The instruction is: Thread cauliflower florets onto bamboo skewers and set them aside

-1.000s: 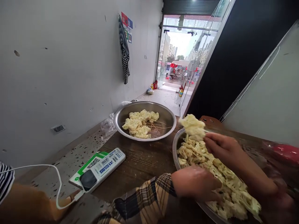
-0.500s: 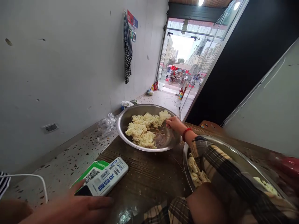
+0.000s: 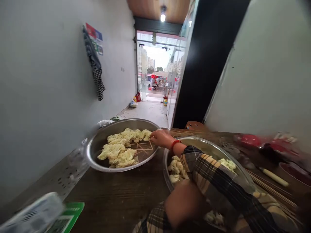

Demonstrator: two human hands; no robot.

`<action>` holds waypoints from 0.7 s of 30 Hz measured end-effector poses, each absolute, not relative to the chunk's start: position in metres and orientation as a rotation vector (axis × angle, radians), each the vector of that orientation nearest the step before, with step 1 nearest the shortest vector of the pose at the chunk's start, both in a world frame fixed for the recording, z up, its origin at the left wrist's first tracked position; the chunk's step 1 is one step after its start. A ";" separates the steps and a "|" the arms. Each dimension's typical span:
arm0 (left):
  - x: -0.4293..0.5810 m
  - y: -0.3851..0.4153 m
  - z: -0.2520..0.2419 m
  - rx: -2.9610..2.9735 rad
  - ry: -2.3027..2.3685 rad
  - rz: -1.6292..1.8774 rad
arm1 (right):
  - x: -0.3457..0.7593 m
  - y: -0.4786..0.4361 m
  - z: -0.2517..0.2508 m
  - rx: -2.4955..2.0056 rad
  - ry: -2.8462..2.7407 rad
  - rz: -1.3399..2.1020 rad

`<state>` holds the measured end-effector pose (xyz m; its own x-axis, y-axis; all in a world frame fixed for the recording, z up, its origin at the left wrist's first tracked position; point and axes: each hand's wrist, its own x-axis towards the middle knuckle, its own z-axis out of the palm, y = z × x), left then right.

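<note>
My right hand (image 3: 162,138), below a red bead bracelet, reaches over the right rim of the left metal basin (image 3: 90,154). Its fingers are closed on the end of a cauliflower skewer (image 3: 146,134). Pale cauliflower pieces (image 3: 116,150) lie in that basin, with several thin wooden sticks (image 3: 142,149) pointing toward my hand. My left hand (image 3: 183,199), smeared by motion, is over the near left side of the right metal basin (image 3: 166,170); its fingers cannot be made out. More cauliflower (image 3: 177,168) sits in this second basin, partly behind my plaid sleeves.
Both basins stand on a dark wooden table (image 3: 109,194). A green card with a code (image 3: 73,213) and a blurred white printed object (image 3: 39,210) are at lower left. Loose sticks (image 3: 272,189), a pale-handled tool (image 3: 274,177) and red items (image 3: 250,139) lie right.
My view has turned right, so the basins appear further left. My right hand stays at the left basin's right side. The bare hand at lower left is out of view.
</note>
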<state>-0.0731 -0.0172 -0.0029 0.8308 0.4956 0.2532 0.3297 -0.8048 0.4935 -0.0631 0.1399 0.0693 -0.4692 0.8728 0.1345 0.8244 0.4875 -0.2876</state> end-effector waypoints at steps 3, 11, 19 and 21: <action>-0.068 -0.013 0.010 2.630 0.752 0.316 | -0.018 0.103 0.094 -1.374 -2.419 0.232; -0.060 -0.007 0.026 2.537 0.809 0.240 | 0.196 -0.006 0.103 -1.541 -1.878 0.280; -0.051 0.013 0.020 2.391 1.018 0.297 | 0.367 -0.084 0.030 -1.752 -1.223 0.397; -0.050 0.014 0.022 2.357 1.066 0.275 | 0.378 -0.091 0.009 -1.822 -1.271 0.363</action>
<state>-0.0502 0.0141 0.0215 0.6672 0.7441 -0.0330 0.6353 -0.5454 0.5467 0.3775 -0.0907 0.0087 0.4382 0.8699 0.2266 0.6193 -0.1094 -0.7775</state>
